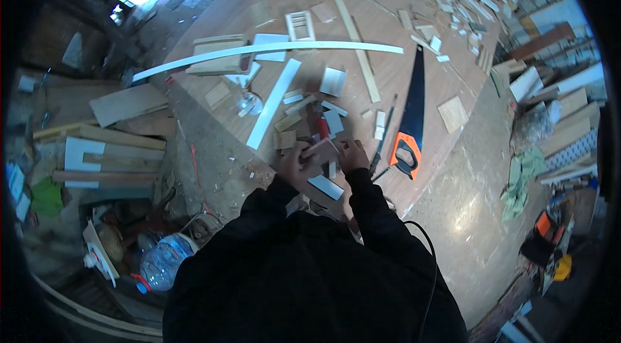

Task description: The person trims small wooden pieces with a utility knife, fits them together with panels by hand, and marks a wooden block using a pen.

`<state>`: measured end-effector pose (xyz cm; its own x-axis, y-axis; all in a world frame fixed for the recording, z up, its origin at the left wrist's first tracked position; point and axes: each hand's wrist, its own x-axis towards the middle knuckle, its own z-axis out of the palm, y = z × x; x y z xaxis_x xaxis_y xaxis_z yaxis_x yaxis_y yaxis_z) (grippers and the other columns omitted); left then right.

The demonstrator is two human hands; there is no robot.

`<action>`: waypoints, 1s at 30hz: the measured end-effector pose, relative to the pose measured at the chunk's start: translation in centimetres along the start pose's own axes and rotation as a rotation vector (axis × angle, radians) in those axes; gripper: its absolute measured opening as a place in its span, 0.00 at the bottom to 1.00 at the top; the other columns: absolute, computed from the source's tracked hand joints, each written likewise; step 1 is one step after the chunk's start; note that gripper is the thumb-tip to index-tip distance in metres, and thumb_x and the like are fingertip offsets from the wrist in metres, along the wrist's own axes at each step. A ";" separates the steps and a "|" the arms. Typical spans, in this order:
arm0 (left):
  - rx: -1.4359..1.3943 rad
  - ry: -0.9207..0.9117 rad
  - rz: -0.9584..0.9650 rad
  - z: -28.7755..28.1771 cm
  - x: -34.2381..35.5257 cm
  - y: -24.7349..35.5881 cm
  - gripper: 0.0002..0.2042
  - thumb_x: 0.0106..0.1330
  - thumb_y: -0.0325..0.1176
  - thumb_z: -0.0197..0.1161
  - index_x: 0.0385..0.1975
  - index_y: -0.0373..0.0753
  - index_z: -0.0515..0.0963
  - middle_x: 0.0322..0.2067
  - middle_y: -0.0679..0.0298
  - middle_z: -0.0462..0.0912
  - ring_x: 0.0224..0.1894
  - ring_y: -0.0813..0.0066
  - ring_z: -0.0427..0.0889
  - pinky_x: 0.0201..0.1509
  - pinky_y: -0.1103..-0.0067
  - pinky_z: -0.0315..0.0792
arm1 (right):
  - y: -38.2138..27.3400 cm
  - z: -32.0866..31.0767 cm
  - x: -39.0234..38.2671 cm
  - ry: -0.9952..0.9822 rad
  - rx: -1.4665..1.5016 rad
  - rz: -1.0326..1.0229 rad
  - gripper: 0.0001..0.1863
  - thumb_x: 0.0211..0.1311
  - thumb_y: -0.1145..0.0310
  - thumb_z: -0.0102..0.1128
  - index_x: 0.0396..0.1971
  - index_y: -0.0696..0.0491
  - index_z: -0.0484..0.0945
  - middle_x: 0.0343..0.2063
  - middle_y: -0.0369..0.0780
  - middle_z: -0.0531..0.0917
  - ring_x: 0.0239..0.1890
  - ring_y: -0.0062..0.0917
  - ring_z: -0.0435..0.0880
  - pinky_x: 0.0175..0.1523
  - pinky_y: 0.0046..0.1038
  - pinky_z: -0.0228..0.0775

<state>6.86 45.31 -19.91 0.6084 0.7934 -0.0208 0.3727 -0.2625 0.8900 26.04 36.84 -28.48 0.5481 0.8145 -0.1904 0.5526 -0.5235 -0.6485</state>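
Observation:
My left hand [296, 165] is closed round a small flat wooden piece [320, 151] above the table's near edge. My right hand [353, 157] is just to its right, fingers curled together near the piece's right end; what they pinch, if anything, is too small to make out. Just beyond the hands lies a red object [323, 127], partly hidden, its kind unclear. Small wood offcuts [288, 123] and white-faced pieces [333, 121] lie around it. A white-topped strip [325, 187] sits just below the hands.
A handsaw [413, 113] with an orange-and-black handle lies right of my hands, beside a thin dark tool [384, 133]. Long strips [275, 104] cross the table [440, 149]. A scrap pile [453, 3] covers the far right. A large plastic bottle [165, 262] stands at lower left.

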 end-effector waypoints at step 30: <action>0.071 0.463 0.598 -28.5 -2.7 8.6 0.10 0.65 0.23 0.62 0.45 0.31 0.74 0.40 0.49 0.83 0.41 0.51 0.84 0.45 0.65 0.78 | -9.5 6.5 1.9 0.265 0.776 0.267 0.12 0.69 0.64 0.52 0.36 0.55 0.81 0.24 0.37 0.82 0.19 0.20 0.75 0.23 0.24 0.68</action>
<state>-11.58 56.59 0.79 0.3709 0.6503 0.6630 0.1252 -0.7424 0.6581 17.70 44.97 -27.47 0.7804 0.5526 -0.2926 -0.1480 -0.2914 -0.9451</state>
